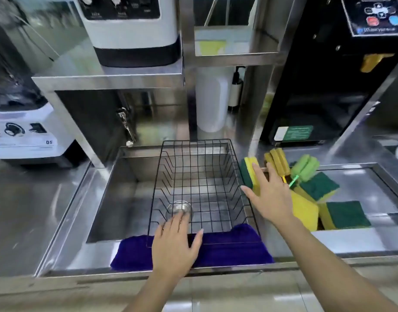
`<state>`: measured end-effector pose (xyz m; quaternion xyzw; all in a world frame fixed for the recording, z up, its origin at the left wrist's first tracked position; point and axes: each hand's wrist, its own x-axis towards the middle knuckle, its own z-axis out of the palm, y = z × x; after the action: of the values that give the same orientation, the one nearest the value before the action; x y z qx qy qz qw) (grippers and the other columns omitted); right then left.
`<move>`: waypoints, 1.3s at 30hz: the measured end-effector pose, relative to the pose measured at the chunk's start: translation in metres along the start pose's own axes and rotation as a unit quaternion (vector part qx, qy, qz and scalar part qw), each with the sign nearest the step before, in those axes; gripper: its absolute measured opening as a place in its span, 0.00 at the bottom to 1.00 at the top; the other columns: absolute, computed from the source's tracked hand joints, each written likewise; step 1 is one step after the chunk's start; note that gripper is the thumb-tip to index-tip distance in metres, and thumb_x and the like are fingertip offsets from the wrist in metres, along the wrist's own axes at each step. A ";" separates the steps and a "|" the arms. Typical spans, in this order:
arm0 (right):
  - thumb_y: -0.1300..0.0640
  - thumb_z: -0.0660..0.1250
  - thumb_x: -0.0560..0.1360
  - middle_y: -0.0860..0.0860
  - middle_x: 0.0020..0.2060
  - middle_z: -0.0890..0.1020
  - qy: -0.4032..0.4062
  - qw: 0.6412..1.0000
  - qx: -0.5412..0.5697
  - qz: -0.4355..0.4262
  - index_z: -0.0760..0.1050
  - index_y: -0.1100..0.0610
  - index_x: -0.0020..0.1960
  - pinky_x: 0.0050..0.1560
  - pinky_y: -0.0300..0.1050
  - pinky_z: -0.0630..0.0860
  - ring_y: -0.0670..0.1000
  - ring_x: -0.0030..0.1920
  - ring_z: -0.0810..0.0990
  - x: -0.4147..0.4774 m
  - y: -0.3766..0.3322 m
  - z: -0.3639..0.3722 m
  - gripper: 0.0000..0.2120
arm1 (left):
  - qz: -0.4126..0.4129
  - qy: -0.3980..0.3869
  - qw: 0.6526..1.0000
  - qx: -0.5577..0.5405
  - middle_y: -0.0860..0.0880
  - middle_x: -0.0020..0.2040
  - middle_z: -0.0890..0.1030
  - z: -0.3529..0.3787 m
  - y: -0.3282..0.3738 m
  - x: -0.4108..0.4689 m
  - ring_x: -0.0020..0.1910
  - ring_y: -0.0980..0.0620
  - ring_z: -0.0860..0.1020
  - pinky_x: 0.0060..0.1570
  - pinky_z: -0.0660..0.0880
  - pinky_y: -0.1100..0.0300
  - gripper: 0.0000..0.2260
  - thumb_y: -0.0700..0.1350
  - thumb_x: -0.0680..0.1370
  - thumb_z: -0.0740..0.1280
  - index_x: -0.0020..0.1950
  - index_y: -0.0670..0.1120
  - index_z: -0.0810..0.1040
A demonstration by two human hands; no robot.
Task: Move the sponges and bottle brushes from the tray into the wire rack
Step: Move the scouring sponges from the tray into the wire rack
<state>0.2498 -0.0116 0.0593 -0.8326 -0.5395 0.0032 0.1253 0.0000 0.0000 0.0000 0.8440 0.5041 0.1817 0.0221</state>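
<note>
A black wire rack [227,152] sits in the steel sink with nothing inside it. My left hand [174,244] rests flat on the rack's near rim, fingers apart. My right hand [269,194] hovers open over the rack's right edge, its fingertips touching an upright yellow-and-green sponge [249,171]. Right of it, in the steel tray [373,190], lie a yellow bottle brush [278,159], a green bottle brush [305,165] and several more yellow-green sponges, one of which [346,213] lies flat at the front.
A purple cloth [234,251] hangs over the sink's front edge under the rack. A white blender base [24,134] stands at the left, a black machine [317,97] at the back right. A faucet [126,127] and white bottle [212,102] stand behind the sink.
</note>
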 end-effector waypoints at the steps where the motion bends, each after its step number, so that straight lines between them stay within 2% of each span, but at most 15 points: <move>1: 0.39 0.58 0.75 0.62 0.73 0.64 -0.030 0.999 0.003 0.011 0.57 0.51 0.75 0.59 0.56 0.72 0.63 0.66 0.71 0.002 0.000 0.002 0.32 | 0.009 0.017 1.000 0.004 0.47 0.49 0.82 0.001 0.000 -0.002 0.47 0.47 0.80 0.52 0.73 0.51 0.24 0.60 0.77 0.55 0.54 0.44 0.80; 3: 0.40 0.56 0.77 0.61 0.71 0.65 -0.067 0.998 0.011 0.019 0.57 0.51 0.74 0.56 0.54 0.73 0.62 0.64 0.73 0.003 0.002 0.007 0.30 | 0.020 0.039 0.999 0.030 0.48 0.35 0.81 0.005 -0.002 -0.006 0.35 0.47 0.78 0.42 0.72 0.53 0.22 0.59 0.77 0.56 0.43 0.44 0.80; 5: 0.43 0.57 0.77 0.61 0.65 0.70 -0.087 0.995 0.028 0.045 0.59 0.53 0.72 0.52 0.54 0.74 0.63 0.58 0.76 0.002 0.002 0.012 0.26 | 0.022 0.056 0.997 0.045 0.49 0.29 0.77 0.006 -0.004 -0.007 0.30 0.47 0.75 0.36 0.70 0.54 0.22 0.58 0.77 0.56 0.38 0.44 0.78; 9: 0.52 0.61 0.77 0.61 0.56 0.75 -0.042 0.994 0.056 0.081 0.66 0.57 0.63 0.44 0.51 0.73 0.64 0.49 0.78 0.004 -0.002 0.015 0.17 | 0.059 0.112 0.990 0.054 0.50 0.28 0.74 0.010 -0.008 -0.011 0.29 0.48 0.71 0.34 0.65 0.54 0.24 0.56 0.81 0.51 0.35 0.45 0.76; 12: 0.55 0.63 0.74 0.61 0.54 0.76 -0.008 0.990 0.087 0.113 0.69 0.58 0.60 0.44 0.51 0.72 0.63 0.49 0.77 0.006 -0.003 0.014 0.16 | 0.085 0.137 0.985 0.062 0.50 0.29 0.74 0.015 -0.011 -0.011 0.29 0.48 0.70 0.34 0.63 0.55 0.23 0.55 0.82 0.52 0.35 0.45 0.76; 15: 0.55 0.64 0.72 0.62 0.53 0.77 0.065 0.980 0.128 0.136 0.72 0.59 0.60 0.45 0.52 0.73 0.62 0.49 0.76 0.006 -0.003 0.008 0.17 | 0.101 0.155 0.981 0.062 0.50 0.30 0.74 0.017 -0.013 -0.012 0.29 0.48 0.70 0.35 0.62 0.55 0.22 0.53 0.82 0.53 0.35 0.44 0.76; 19: 0.55 0.64 0.72 0.56 0.53 0.75 0.144 0.944 0.255 0.154 0.72 0.57 0.59 0.48 0.49 0.70 0.56 0.50 0.73 0.011 -0.009 -0.008 0.16 | 0.102 0.162 0.980 0.058 0.49 0.30 0.74 0.018 -0.013 -0.013 0.30 0.48 0.70 0.35 0.62 0.55 0.21 0.53 0.81 0.54 0.35 0.44 0.76; 22: 0.56 0.60 0.69 0.51 0.50 0.72 0.158 0.902 0.386 0.114 0.71 0.58 0.57 0.46 0.44 0.65 0.50 0.46 0.69 0.016 -0.027 -0.017 0.17 | 0.101 0.154 0.981 0.061 0.49 0.30 0.74 0.017 -0.013 -0.012 0.30 0.48 0.70 0.35 0.63 0.55 0.21 0.53 0.82 0.53 0.35 0.44 0.76; 24: 0.58 0.60 0.69 0.51 0.48 0.72 0.120 0.883 0.446 0.086 0.71 0.57 0.55 0.40 0.40 0.67 0.49 0.41 0.70 0.020 -0.042 -0.016 0.15 | 0.101 0.153 0.981 0.061 0.49 0.31 0.74 0.017 -0.013 -0.013 0.30 0.48 0.70 0.35 0.63 0.55 0.21 0.53 0.82 0.53 0.35 0.44 0.76; 27: 0.65 0.59 0.73 0.49 0.43 0.74 -0.002 0.866 0.494 0.083 0.71 0.55 0.49 0.35 0.37 0.70 0.45 0.40 0.72 0.021 -0.066 -0.004 0.07 | 0.101 0.152 0.981 0.063 0.49 0.31 0.75 0.016 -0.013 -0.012 0.30 0.48 0.70 0.35 0.64 0.55 0.21 0.53 0.81 0.54 0.36 0.44 0.76; 29: 0.67 0.58 0.74 0.49 0.41 0.74 -0.093 0.855 0.502 0.090 0.72 0.57 0.45 0.36 0.40 0.72 0.47 0.40 0.72 0.019 -0.077 0.014 0.08 | 0.100 0.154 0.981 0.062 0.49 0.31 0.75 0.016 -0.013 -0.012 0.30 0.48 0.70 0.35 0.64 0.55 0.21 0.53 0.81 0.54 0.36 0.44 0.76; 32: 0.65 0.57 0.76 0.52 0.42 0.75 -0.204 0.849 0.476 0.106 0.73 0.54 0.42 0.38 0.43 0.71 0.50 0.41 0.73 0.014 -0.087 0.043 0.09 | 0.100 0.155 0.981 0.057 0.49 0.31 0.75 0.015 -0.012 -0.012 0.31 0.48 0.70 0.35 0.64 0.54 0.20 0.53 0.81 0.55 0.36 0.44 0.75; 34: 0.63 0.56 0.77 0.53 0.45 0.75 -0.256 0.857 0.436 0.100 0.72 0.54 0.44 0.37 0.42 0.69 0.51 0.44 0.73 0.011 -0.091 0.057 0.09 | 0.100 0.153 0.982 0.057 0.48 0.32 0.74 0.015 -0.012 -0.012 0.31 0.48 0.70 0.35 0.65 0.54 0.19 0.53 0.81 0.55 0.36 0.44 0.75; 36: 0.62 0.55 0.78 0.53 0.47 0.75 -0.302 0.865 0.394 0.078 0.72 0.56 0.49 0.38 0.41 0.68 0.50 0.46 0.73 0.008 -0.096 0.066 0.07 | 0.099 0.150 0.982 0.055 0.48 0.32 0.74 0.015 -0.012 -0.012 0.32 0.48 0.69 0.34 0.65 0.54 0.19 0.52 0.81 0.55 0.36 0.45 0.74; 39: 0.61 0.53 0.79 0.52 0.46 0.75 -0.355 0.862 0.356 0.060 0.70 0.57 0.54 0.40 0.43 0.69 0.50 0.45 0.74 0.006 -0.103 0.074 0.09 | 0.096 0.150 0.983 0.046 0.48 0.32 0.73 0.016 -0.012 -0.012 0.32 0.47 0.69 0.34 0.64 0.54 0.19 0.52 0.81 0.55 0.35 0.45 0.73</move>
<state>0.1492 0.0489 0.0103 -0.7045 -0.4587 0.4981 0.2124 -0.0099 -0.0017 -0.0208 0.8519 0.4262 0.2838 -0.1101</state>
